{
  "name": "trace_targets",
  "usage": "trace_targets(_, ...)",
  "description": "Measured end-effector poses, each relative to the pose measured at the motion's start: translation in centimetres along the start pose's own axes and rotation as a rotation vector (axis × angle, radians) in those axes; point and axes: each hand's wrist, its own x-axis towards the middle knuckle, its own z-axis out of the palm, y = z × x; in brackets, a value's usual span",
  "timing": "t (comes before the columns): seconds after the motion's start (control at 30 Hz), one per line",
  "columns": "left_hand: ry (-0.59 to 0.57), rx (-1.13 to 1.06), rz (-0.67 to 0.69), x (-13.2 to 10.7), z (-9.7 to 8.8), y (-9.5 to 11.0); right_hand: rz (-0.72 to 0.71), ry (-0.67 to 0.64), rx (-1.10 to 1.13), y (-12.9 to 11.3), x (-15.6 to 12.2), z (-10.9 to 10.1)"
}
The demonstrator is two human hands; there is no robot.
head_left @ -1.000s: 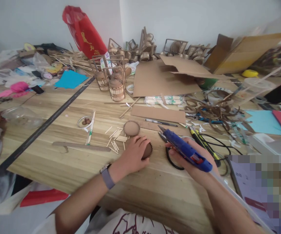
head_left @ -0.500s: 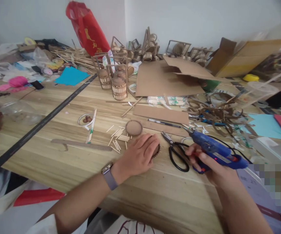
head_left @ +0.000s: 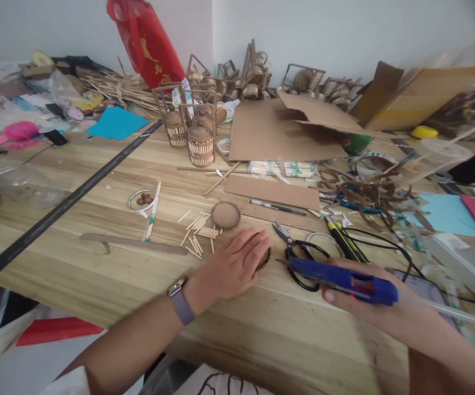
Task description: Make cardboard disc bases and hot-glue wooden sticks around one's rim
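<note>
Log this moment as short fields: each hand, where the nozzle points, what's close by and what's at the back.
Left hand: over a round brown piece that it mostly hides; grip cannot be told
Right hand: holding a blue glue gun
Nozzle: toward the left hand, apart from the piece in this view
Close by: scissors, partly behind the gun; second round piece; short pale sticks; pen
Back: red bag; cardboard
</note>
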Motion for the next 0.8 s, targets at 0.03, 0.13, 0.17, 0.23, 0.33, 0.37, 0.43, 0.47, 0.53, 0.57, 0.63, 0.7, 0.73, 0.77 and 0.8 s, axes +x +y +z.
trace_targets(0.03, -0.012, 0.002, -0.002, 0.0, 0.0, 0.0, 0.0, -0.012, -0.083, 0.1, 0.0, 0.4)
trace_targets(0.13, -0.037, 0.006, 0.0, 0.0, -0.1, 0.1, -0.004, -0.018, -0.218, 0.5, 0.1, 1.6)
trace_targets(0.17, -0.043, 0.003, 0.003, 0.0, -0.1, 0.1, -0.009, -0.014, -0.23, 0.5, 0.1, 1.9)
trace_targets(0.23, -0.052, -0.002, 0.015, 0.1, -0.2, 0.0, -0.012, -0.038, -0.243, 0.3, 0.2, 2.3)
trace_targets(0.33, -0.058, 0.001, 0.028, 0.1, -0.4, 0.0, -0.013, -0.139, -0.229, -0.6, 0.4, 2.7)
trace_targets(0.37, -0.059, 0.003, 0.032, 0.2, -0.4, 0.0, -0.017, -0.187, -0.217, -0.9, 0.5, 2.8)
trace_targets(0.43, -0.061, 0.009, 0.042, 0.2, -0.5, 0.1, -0.033, -0.265, -0.202, -1.3, 0.6, 3.0)
trace_targets(0.47, -0.062, 0.013, 0.048, 0.2, -0.5, 0.1, -0.043, -0.289, -0.202, -1.4, 0.6, 3.0)
trace_targets(0.53, -0.062, 0.022, 0.056, 0.2, -0.5, 0.1, -0.056, -0.304, -0.216, -1.4, 0.7, 3.1)
trace_targets(0.57, -0.063, 0.024, 0.062, 0.2, -0.5, 0.2, -0.058, -0.312, -0.222, -1.3, 0.7, 3.2)
trace_targets(0.63, -0.071, 0.024, 0.068, 0.2, -0.5, 0.2, -0.061, -0.34, -0.225, -1.3, 0.6, 3.2)
trace_targets(0.7, -0.08, 0.024, 0.072, 0.2, -0.5, 0.3, -0.065, -0.371, -0.207, -1.3, 0.6, 3.2)
trace_targets(0.73, -0.084, 0.026, 0.073, 0.2, -0.4, 0.3, -0.068, -0.385, -0.193, -1.4, 0.7, 3.2)
trace_targets(0.77, -0.085, 0.032, 0.075, 0.2, -0.4, 0.3, -0.069, -0.39, -0.182, -1.5, 0.7, 3.3)
trace_targets(0.8, -0.084, 0.037, 0.077, 0.2, -0.4, 0.3, -0.067, -0.391, -0.174, -1.6, 0.6, 3.3)
